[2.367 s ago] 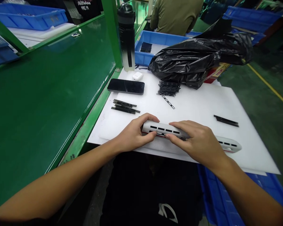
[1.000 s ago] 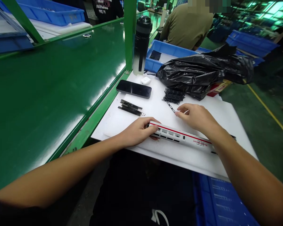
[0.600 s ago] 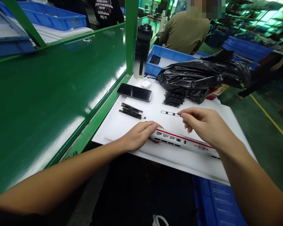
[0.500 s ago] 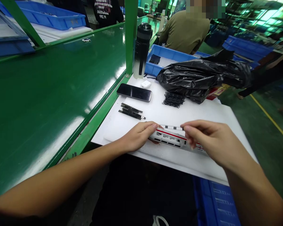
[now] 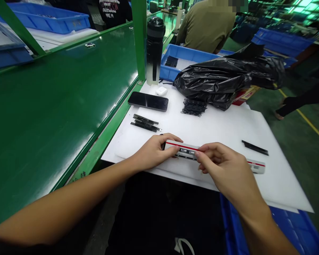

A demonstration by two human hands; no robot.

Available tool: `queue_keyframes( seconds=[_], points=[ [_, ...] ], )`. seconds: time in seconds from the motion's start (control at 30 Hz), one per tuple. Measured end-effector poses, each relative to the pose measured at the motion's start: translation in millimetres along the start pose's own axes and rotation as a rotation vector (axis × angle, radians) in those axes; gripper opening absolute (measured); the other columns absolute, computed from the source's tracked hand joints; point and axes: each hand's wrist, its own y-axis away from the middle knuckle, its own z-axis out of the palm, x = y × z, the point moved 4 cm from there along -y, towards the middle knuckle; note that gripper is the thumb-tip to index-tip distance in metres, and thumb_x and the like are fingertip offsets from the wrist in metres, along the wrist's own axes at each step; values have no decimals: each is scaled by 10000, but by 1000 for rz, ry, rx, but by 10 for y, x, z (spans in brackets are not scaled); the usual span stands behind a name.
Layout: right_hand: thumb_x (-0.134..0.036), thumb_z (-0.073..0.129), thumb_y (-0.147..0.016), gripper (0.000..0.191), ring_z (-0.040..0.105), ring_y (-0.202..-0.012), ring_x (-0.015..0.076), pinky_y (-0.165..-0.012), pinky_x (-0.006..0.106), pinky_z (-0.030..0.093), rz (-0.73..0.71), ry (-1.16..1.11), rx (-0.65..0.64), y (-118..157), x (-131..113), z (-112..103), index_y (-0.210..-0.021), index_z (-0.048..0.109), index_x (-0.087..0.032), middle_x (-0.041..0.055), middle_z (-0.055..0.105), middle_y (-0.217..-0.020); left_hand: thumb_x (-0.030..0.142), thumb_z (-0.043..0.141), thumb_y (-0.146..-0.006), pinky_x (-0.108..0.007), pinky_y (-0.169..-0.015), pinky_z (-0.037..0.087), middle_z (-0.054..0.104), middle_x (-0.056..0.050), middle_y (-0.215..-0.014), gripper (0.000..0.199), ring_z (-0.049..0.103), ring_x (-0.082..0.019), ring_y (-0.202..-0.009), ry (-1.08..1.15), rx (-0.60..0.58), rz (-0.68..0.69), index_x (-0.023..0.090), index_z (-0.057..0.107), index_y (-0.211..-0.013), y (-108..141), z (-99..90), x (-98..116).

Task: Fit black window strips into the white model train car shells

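My left hand (image 5: 163, 150) is closed round the left end of a white toy train car shell (image 5: 189, 146) with a red stripe and a row of windows, its thumb on the near side. Dark pieces with pale panes (image 5: 187, 151) show in the window openings. At the shell's right part, the thumb and fingertips of my right hand (image 5: 223, 164) pinch its side; whether a strip is also between them is hidden. Partly behind that hand, a second white, red-striped shell (image 5: 257, 167) lies on the white table (image 5: 223, 131).
Dark strips (image 5: 145, 124) lie at left, below a phone (image 5: 148, 101) and a white earbud case (image 5: 161, 91). Beyond are black slotted parts (image 5: 193, 107), a bottle (image 5: 154, 53), a black plastic bag (image 5: 215, 83) and a blue bin (image 5: 194, 53). Thin black strips (image 5: 255, 147) lie at right.
The thin strip with dark blocks, held above the shell by my right hand, is no longer seen there. My right fingers have come down onto the shell, and its windows now look filled.
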Motion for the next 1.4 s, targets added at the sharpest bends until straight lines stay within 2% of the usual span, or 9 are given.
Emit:
queue_keyframes(
  seconds=[0.17, 0.3, 0.43, 0.63, 0.97, 1.03, 1.1, 1.2, 1.4],
  points=[
    [-436, 697, -879, 251, 623, -575, 160, -562, 285, 430, -190, 374, 35, -19, -80, -45, -1062, 664, -268, -45, 664, -665, 196, 643, -832, -307, -961, 462, 707, -30, -1174, 71, 648, -210, -1087, 17, 47, -10, 175, 696, -875, 11, 43, -6],
    [-487, 648, -899, 265, 579, -627, 211, -565, 336, 380, -447, 667, 49, -93, -101, -68, -916, 721, -233, 20, 614, -671, 196, 655, -812, -332, -975, 468, 713, -41, -1149, 76, 653, -220, -1080, 21, 82, -24, 175, 685, -879, 29, 59, -9],
    [-433, 674, -888, 220, 568, -817, 239, -729, 377, 452, -592, 554, 17, -165, -53, -41, -842, 704, -220, 61, 612, -826, 170, 660, -792, -346, -984, 475, 716, -53, -1133, 124, 657, -226, -1081, 5, 107, 6, 175, 653, -916, 45, 75, 4],
    [-379, 719, -852, 239, 558, -714, 183, -692, 342, 407, -467, 408, -4, -199, 44, 5, -730, 607, -208, 0, 597, -732, 181, 666, -812, -341, -1000, 466, 697, -70, -1159, 137, 646, -223, -1094, -96, 101, 107, 173, 671, -949, 58, 102, 58],
    [-481, 764, -805, 367, 535, -622, 161, -630, 331, 375, -359, 396, 32, -217, -10, 37, -639, 587, -205, -9, 597, -669, 239, 642, -878, -339, -1002, 464, 680, -80, -1183, 110, 631, -231, -1111, -113, 90, 97, 166, 681, -951, 73, 119, 71],
    [-484, 742, -834, 325, 575, -667, 180, -662, 342, 406, -404, 402, 63, -203, 8, 33, -704, 630, -208, 5, 629, -722, 260, 639, -887, -344, -1005, 463, 687, -74, -1167, 137, 630, -236, -1111, -112, 93, 71, 172, 684, -982, 73, 103, 74],
    [-463, 726, -861, 261, 628, -803, 220, -755, 368, 458, -511, 387, 109, -158, 44, 12, -916, 678, -212, 35, 670, -867, 308, 620, -909, -342, -944, 498, 701, -61, -1118, 189, 656, -230, -1034, -96, 95, 5, 183, 682, -1036, 71, 85, 63],
    [-383, 726, -878, 433, 612, -1058, 272, -921, 425, 495, -699, 339, 148, -54, 142, -20, -1250, 576, -218, 95, 637, -1131, 375, 580, -934, -313, -773, 548, 703, -44, -1015, 241, 681, -204, -856, -34, 114, -83, 189, 661, -1064, 67, 64, 39],
    [-160, 675, -900, 318, 586, -1098, 275, -899, 458, 528, -846, 410, 178, 82, 313, 13, -1201, 623, -250, 114, 583, -1204, 402, 587, -921, -310, -716, 584, 690, -58, -1050, 269, 689, -208, -834, 36, 111, -126, 182, 644, -1063, 55, 92, -8]
  ],
)
